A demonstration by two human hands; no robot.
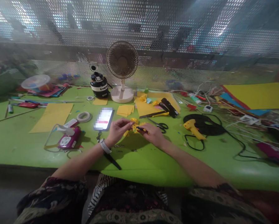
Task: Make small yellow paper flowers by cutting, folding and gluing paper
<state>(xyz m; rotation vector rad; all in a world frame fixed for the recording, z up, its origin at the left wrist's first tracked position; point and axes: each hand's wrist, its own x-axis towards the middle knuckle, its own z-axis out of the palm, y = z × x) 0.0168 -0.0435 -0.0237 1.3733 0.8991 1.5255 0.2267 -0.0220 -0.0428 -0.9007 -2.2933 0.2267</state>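
Note:
Above the green table, my left hand (119,131) pinches a piece of folded yellow paper (134,120) between thumb and fingertips. My right hand (154,134) is closed close by, touching the same cluster of yellow paper. A small dark tip shows at its fingers; its kind is too small to make out. Just behind my right hand lie black-handled scissors (162,126), partly covered by it. A phone (103,119) with a lit screen rests to the left of my left hand. Small yellow paper squares (125,109) lie beyond my hands.
A white fan (122,94) and a dark bottle (99,85) stand at the back. A yellow glue gun (193,129) with a black cord lies right. Left are a purple power strip (70,139), a tape roll (83,117) and a yellow sheet (52,116). Coloured sheets (258,95) are stacked far right.

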